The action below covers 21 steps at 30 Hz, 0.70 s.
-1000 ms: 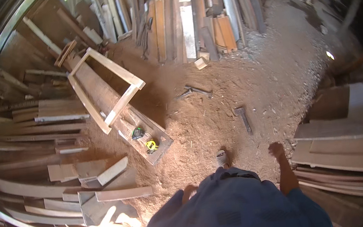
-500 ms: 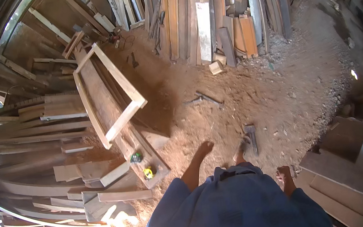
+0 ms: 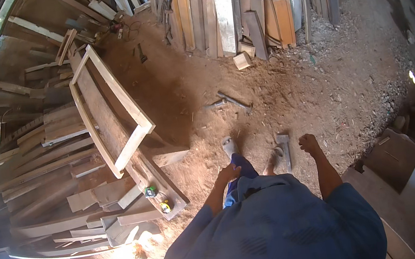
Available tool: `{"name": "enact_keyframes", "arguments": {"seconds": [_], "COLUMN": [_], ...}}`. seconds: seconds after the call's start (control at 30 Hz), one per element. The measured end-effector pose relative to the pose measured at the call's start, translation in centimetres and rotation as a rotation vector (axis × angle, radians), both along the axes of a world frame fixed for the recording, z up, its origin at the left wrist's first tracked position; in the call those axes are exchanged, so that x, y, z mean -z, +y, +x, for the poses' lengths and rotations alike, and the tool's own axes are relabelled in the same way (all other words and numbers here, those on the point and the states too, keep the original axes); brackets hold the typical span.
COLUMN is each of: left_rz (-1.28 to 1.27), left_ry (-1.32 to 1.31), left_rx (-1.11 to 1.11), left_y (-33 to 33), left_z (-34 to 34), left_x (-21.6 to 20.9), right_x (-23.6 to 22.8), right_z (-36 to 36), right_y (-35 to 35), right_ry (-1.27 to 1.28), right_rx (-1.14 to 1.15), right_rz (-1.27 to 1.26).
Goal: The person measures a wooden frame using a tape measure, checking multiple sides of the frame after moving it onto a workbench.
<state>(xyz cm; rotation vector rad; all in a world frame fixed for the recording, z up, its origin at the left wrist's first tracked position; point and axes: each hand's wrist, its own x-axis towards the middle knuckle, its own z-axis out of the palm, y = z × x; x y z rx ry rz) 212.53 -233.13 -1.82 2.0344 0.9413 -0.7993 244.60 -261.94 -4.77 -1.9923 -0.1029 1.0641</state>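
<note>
My left hand (image 3: 230, 172) hangs in front of my blue trouser leg (image 3: 245, 165), its fingers curled with nothing visible in them. My right hand (image 3: 308, 143) is held out in front of me, loosely closed and holding nothing I can see. Just left of it, a mallet-like tool with a broad head (image 3: 282, 139) lies on the dirt floor beside my foot (image 3: 276, 155). Farther ahead lie a dark bar-like tool (image 3: 234, 101) and a smaller tool (image 3: 215, 104). To the left, a pale rectangular wooden frame (image 3: 133, 145) rests on a long plank bench (image 3: 100, 103).
A green tape measure (image 3: 150, 191) and a yellow one (image 3: 165, 206) sit at the bench's near end. Stacked boards (image 3: 59, 169) fill the left side. Upright planks (image 3: 197, 17) stand ahead, with a small wood block (image 3: 242, 61) at their foot. Large panels (image 3: 391, 172) lie at the right.
I have stepped forward, and my left foot and trouser leg have come into view. My right hand has swung forward and my left hand back. The bench and frame have shifted left in view.
</note>
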Motion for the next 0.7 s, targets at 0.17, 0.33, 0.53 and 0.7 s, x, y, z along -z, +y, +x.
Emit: {"name": "enact_keyframes", "arguments": {"seconds": [0.17,0.33,0.53,0.7], "left_rz": [-0.344,-0.235,-0.339,-0.056], "left_ry": [-0.279,-0.196,-0.079,0.021], "left_rx": [-0.112,-0.122,-0.283,-0.178], "left_y": [5.0,10.2,22.3,31.0], "left_z": [2.4,7.2,10.2,14.0], "left_x": [7.2,10.0,15.1,19.7], "right_x": [6.0,10.1,10.6,13.8], "right_z": [1.3,-0.7,-3.4,-5.0], "right_y": [0.6,-0.3,-2.7,-0.9], "right_ry": [-0.113,0.222,0.195,0.221], "right_rx": [-0.151,-0.019,0.363,0.372], "right_rz": [0.026,-0.103,-0.328,-0.511]}}
